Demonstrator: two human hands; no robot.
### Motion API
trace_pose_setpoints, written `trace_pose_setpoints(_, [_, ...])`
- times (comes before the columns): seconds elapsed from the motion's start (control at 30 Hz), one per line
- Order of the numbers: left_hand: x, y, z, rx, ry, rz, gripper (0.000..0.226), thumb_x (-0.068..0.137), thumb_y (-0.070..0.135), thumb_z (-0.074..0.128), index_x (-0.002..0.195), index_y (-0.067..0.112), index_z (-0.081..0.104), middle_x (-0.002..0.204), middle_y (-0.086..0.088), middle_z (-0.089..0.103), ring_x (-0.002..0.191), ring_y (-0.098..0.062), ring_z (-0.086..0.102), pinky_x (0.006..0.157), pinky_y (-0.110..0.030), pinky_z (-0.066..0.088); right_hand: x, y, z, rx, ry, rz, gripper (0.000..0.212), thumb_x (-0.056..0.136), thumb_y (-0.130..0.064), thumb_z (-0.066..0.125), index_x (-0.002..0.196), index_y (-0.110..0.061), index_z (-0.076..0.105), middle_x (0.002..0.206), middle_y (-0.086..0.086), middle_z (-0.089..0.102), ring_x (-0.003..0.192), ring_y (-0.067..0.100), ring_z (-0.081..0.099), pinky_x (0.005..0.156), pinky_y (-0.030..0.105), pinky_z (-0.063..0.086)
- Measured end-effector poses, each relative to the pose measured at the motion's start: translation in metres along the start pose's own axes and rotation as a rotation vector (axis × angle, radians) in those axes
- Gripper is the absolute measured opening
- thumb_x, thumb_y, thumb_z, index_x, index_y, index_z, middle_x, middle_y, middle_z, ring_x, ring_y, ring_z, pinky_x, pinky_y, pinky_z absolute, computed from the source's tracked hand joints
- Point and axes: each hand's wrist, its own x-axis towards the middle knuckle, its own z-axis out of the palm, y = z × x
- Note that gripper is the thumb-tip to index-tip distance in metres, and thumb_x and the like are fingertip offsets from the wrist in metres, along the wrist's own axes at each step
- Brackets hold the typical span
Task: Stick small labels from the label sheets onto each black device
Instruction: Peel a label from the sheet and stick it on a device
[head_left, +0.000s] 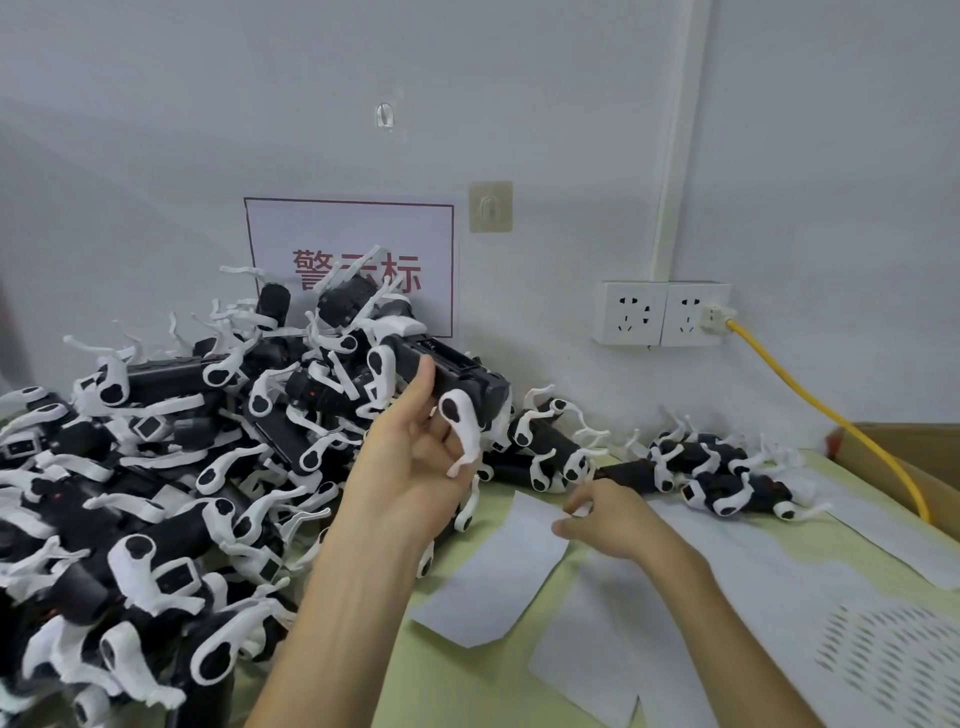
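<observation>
A pale wall (156, 104) backs a yellow-green table (467, 675) where a heap of black devices (156, 467), dog-shaped with white legs, fills the left half and runs off the left and bottom edges. A smaller row of devices (727, 478) lies near the wall on the right. White label sheets (498, 587) lie flat between the two groups, overlapping, and their print is too blurred to read.

The person's left hand (415, 457), palm toward the camera, grips one raised device (457, 371) above the heap's right edge, with the thumb on its near side and the fingers curled beneath. Its long axis slopes from upper left to lower right, roughly along the wall, and its white legs hang down. Which end is the head cannot be told.

The right hand (613, 519) rests at the far corner of the nearest sheet, thumb and forefinger drawn close. Blur hides whether they pinch a label.

A red-bordered sign (353, 234) on the wall is partly hidden by the heap. To the right, a yellow cable (831, 415) runs from a double socket (660, 312) down past a cardboard box (909, 457), which is cut off at the frame's edge.
</observation>
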Motion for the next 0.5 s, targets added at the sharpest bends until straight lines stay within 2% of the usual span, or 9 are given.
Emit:
trace_pose_setpoints(0.07, [-0.001,-0.001,0.001,0.007,0.026,-0.021,0.026,0.074,0.029,0.08,0.095,0.023,0.067,0.071,0.0,0.06,0.05,-0.016,0.054,0.055,-0.024,0.027,0.002,0.002,0.008,0.031,0.043,0.008,0.028,0.089,-0.029,0.073,0.115,-0.019,0.071,0.11,0.001,0.066,0.082,0.017,0.066,0.076,0.028,0.051])
trace_pose_setpoints(0.13, [-0.001,-0.001,0.002,0.014,0.04,-0.036,0.024,0.073,0.026,0.08,0.096,0.024,0.074,0.074,-0.001,0.065,0.05,-0.017,0.055,0.064,-0.025,0.026,0.001,0.002,0.012,0.073,0.112,-0.005,0.015,0.09,-0.02,0.07,0.103,-0.018,0.076,0.094,-0.001,0.067,0.075,0.014,0.064,0.07,0.024,0.048])
trace_pose_setpoints(0.17, [-0.001,-0.001,0.001,0.013,0.036,-0.044,0.035,0.071,0.024,0.082,0.106,0.025,0.077,0.085,-0.001,0.07,0.055,-0.018,0.06,0.067,-0.026,0.029,0.0,0.001,0.012,0.127,0.135,-0.026,0.011,0.09,-0.014,0.067,0.096,-0.017,0.076,0.084,-0.001,0.07,0.069,0.012,0.064,0.065,0.022,0.047])
trace_pose_setpoints(0.2, [-0.001,0.0,0.001,0.01,0.026,-0.061,0.057,0.069,0.022,0.083,0.124,0.032,0.073,0.099,-0.001,0.071,0.061,-0.019,0.064,0.069,-0.026,0.03,-0.001,-0.001,0.01,0.213,0.145,-0.056,0.012,0.091,-0.009,0.065,0.089,-0.016,0.075,0.073,0.001,0.072,0.059,0.012,0.063,0.059,0.021,0.047])
trace_pose_setpoints(0.27, [-0.002,0.001,0.001,0.009,0.002,-0.122,0.088,0.063,0.021,0.085,0.143,0.045,0.057,0.115,0.001,0.068,0.065,-0.021,0.066,0.07,-0.027,0.029,-0.008,-0.011,-0.001,0.482,0.137,-0.122,0.015,0.093,-0.001,0.061,0.085,-0.009,0.071,0.064,0.007,0.073,0.045,0.016,0.061,0.05,0.023,0.047])
trace_pose_setpoints(0.3, [-0.002,0.002,0.001,0.0,-0.002,-0.156,0.085,0.062,0.022,0.086,0.14,0.041,0.06,0.113,0.002,0.069,0.063,-0.021,0.066,0.07,-0.027,0.029,-0.012,-0.018,-0.008,0.633,0.14,-0.157,0.014,0.094,0.002,0.06,0.087,-0.006,0.07,0.068,0.009,0.075,0.046,0.019,0.064,0.05,0.026,0.049])
trace_pose_setpoints(0.33, [-0.002,0.001,0.001,-0.007,-0.004,-0.184,0.068,0.062,0.024,0.085,0.128,0.031,0.07,0.106,0.001,0.07,0.061,-0.023,0.067,0.07,-0.026,0.031,-0.017,-0.025,-0.015,0.771,0.154,-0.193,0.014,0.094,0.004,0.06,0.088,-0.004,0.07,0.073,0.011,0.076,0.051,0.022,0.069,0.053,0.029,0.054])
trace_pose_setpoints(0.4, [-0.001,0.001,0.0,-0.023,0.01,-0.196,0.035,0.063,0.031,0.086,0.094,0.017,0.08,0.097,-0.002,0.074,0.063,-0.026,0.07,0.067,-0.027,0.038,-0.025,-0.034,-0.029,0.976,0.216,-0.287,0.022,0.094,0.008,0.055,0.087,-0.004,0.071,0.081,0.013,0.078,0.068,0.027,0.077,0.062,0.029,0.062])
trace_pose_setpoints(0.5, [0.0,0.004,-0.004,-0.038,-0.037,-0.127,0.057,0.049,0.038,0.093,0.102,0.026,0.073,0.11,-0.001,0.072,0.069,-0.026,0.069,0.072,-0.03,0.031,-0.037,-0.04,-0.045,1.15,0.314,-0.447,0.033,0.089,0.002,0.05,0.075,-0.011,0.077,0.082,0.011,0.077,0.08,0.031,0.077,0.069,0.031,0.061])
